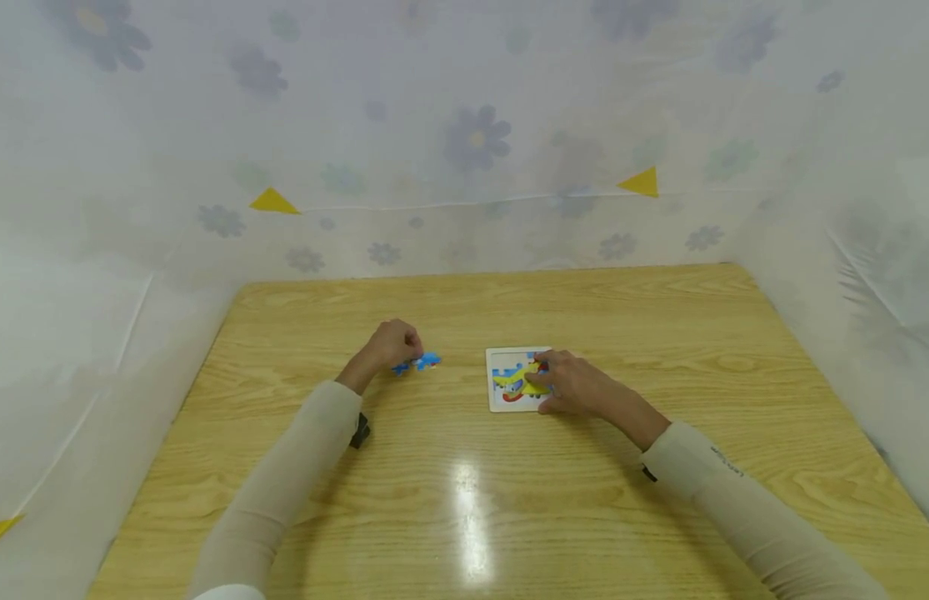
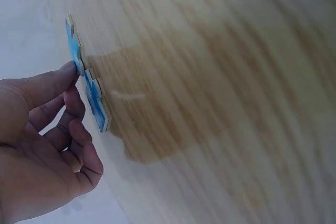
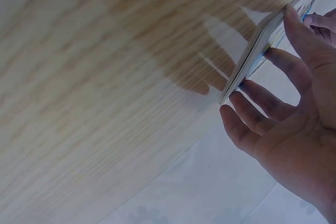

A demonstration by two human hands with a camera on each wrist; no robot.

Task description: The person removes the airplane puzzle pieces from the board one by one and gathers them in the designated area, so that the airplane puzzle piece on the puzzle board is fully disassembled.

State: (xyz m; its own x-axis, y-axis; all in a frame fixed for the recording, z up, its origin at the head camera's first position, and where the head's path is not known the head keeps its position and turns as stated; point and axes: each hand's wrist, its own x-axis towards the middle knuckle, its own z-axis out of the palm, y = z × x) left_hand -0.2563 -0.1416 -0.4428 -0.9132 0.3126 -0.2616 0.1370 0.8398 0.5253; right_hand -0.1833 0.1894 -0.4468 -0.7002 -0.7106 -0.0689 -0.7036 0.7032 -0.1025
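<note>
My left hand [image 1: 392,340] is low over the table, left of centre. Its thumb and index finger pinch a blue jigsaw piece [image 2: 74,45], while the other fingers curl loosely below. Another blue piece [image 2: 95,103] lies beside it on the wood. Right of centre is a white-framed puzzle board [image 1: 490,379], partly filled with a yellow, red and blue picture. My right hand [image 1: 579,383] rests over the board's right side, fingers spread. In the right wrist view, its thumb touches the board's near edge and fingertips lie on the picture and far edge. That hand hides part of the picture.
The wood-grain table [image 1: 464,308] reaches back to a flowered white curtain [image 1: 434,167], which also encloses both sides. Yellow triangles [image 1: 640,182] are fixed on the curtain. A bright light reflection [image 1: 470,517] lies on the tabletop between the forearms.
</note>
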